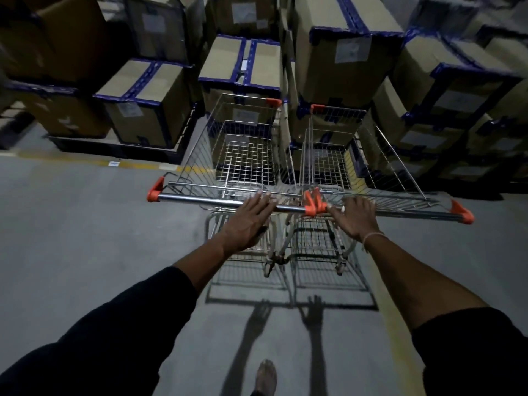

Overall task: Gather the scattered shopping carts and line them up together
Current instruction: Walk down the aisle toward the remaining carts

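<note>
Grey concrete floor (71, 224) spreads under a dim storage area, with a worn yellow line (137, 164) painted along the edge of the stacked goods. Beyond it, cardboard boxes (148, 110) sealed with blue tape stand in piles, some on a dark pallet (114, 148), and several carry white labels too blurred to read.

Two wire shopping carts stand side by side just in front of the boxes, their handles meeting end to end. Both baskets hold nothing but their own mesh floors. The left cart (228, 150) has a chrome handle bar (205, 199) with orange plastic caps at each end; the right cart (348, 155) has the same bar and caps, and orange corner guards show on the far rims of both.

The left hand (248, 221) lies over the left cart's bar near its right end, fingers fairly straight and draped across the metal, not wrapped round it. The right hand (357, 218) lies on the right cart's bar near its left end, fingers spread and extended over it, a thin band at the wrist. The orange caps (314, 204) where the two handles meet sit between the hands.

Dark sleeves cover both upper forearms, and a bare foot (265, 375) shows on the floor below.
</note>
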`<state>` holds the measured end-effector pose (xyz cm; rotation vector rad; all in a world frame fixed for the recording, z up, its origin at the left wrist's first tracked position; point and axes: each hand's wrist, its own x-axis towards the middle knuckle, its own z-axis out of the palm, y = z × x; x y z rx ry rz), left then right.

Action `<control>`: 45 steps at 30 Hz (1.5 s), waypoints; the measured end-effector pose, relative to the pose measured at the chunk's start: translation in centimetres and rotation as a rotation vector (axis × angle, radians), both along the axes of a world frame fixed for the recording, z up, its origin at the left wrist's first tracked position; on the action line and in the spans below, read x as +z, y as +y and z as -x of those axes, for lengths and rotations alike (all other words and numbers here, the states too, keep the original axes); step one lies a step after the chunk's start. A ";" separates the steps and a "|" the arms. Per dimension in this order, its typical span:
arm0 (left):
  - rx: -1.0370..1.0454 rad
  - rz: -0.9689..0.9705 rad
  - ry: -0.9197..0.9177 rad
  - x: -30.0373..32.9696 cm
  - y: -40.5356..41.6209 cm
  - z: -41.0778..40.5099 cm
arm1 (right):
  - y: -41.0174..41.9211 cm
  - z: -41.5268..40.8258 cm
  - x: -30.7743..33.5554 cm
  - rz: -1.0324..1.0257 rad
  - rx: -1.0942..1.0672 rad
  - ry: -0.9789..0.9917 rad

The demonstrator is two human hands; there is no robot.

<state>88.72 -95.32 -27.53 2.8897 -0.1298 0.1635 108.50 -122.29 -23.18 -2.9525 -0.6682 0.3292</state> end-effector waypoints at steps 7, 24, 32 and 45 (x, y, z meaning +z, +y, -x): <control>0.251 0.002 0.034 -0.5 13.0 14.5 | 11.7 9.3 1.8 -0.184 0.165 -0.098; 0.938 0.000 0.031 2.4 34.7 52.9 | 47.2 37.3 2.2 -0.343 0.739 -0.055; 1.216 0.034 0.025 2.4 40.9 66.4 | 62.9 47.6 1.4 -0.364 0.998 0.020; 1.559 0.056 0.041 3.6 58.7 81.0 | 92.2 59.8 0.7 -0.341 1.259 0.129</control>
